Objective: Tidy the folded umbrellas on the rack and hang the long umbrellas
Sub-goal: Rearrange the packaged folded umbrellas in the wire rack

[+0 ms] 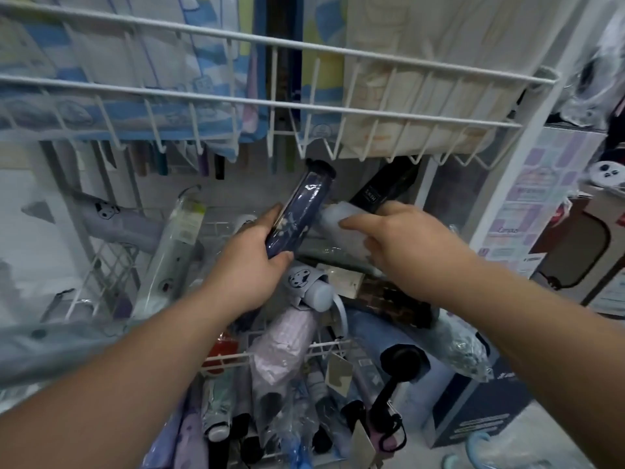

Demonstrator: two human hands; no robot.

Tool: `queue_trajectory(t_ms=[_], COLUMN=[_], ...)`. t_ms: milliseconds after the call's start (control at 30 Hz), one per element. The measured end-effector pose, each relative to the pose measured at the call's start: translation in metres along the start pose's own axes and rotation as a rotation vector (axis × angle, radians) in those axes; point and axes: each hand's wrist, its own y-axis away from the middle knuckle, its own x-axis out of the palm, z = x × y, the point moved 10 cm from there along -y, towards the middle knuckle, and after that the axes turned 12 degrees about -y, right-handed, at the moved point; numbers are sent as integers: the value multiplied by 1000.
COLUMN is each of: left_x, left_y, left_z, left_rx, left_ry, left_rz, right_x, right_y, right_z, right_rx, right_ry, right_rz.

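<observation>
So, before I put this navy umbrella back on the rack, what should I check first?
1. Left hand grips navy umbrella at its lower end: ok.
2. Right hand holds pale umbrella: ok.
3. Navy umbrella's cap is clear of upper basket hooks: cannot tell.
4. Free, tidy slot in the pile below: not ok, umbrellas lie crossed.
5. Black umbrella behind is stable: cannot tell.

The navy umbrella [297, 214] has pale flowers; black umbrella [382, 191], frosty white umbrella [333, 214], pink checked umbrella [287, 340]; white wire rack [304, 45].
</observation>
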Motion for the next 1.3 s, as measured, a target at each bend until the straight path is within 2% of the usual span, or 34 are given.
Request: queue_trajectory(t_ms=[167, 333, 433, 500, 567, 667, 733, 833, 967, 1033, 1167, 1300], left_x=[5, 10, 11, 19, 26, 29, 31, 30, 30, 24, 4, -28], left_y=[-7, -7, -22, -30, -30, -22, -14, -9, -5, -1, 18, 45], left_z=[-51, -90, -90, -74, -64, -56, -48, -46, -58, -52, -27, 11], left_rx=[136, 149, -32, -233, -329, -298, -285, -235, -49, -34, -55, -49], left_ry=[-68, -89, -36, 192, 316, 221, 160, -86, -381, -376, -220, -284], left_rz=[67, 7, -49, -36, -52, -94, -56, 27, 104, 103, 91, 35], right_x=[-24, -18, -14, -15, -19, -23, -25, -26, -25, -25, -25, -30], right_y=[51, 80, 85, 84, 81, 73, 68, 64, 61, 60, 52, 27], right_z=[-42, -61, -66, -60, -50, -35, -26, -23, -24, -22, -2, 46], right_rx=[24, 74, 132, 133, 116, 76, 52, 79, 132, 144, 99, 5], right_ry=[-26, -90, -143, -118, -30, 227, 324, 339, 254, 227, 239, 198], right_rz=[-37, -70, -121, -166, -227, -267, -256, -203, -146, -142, -158, -164])
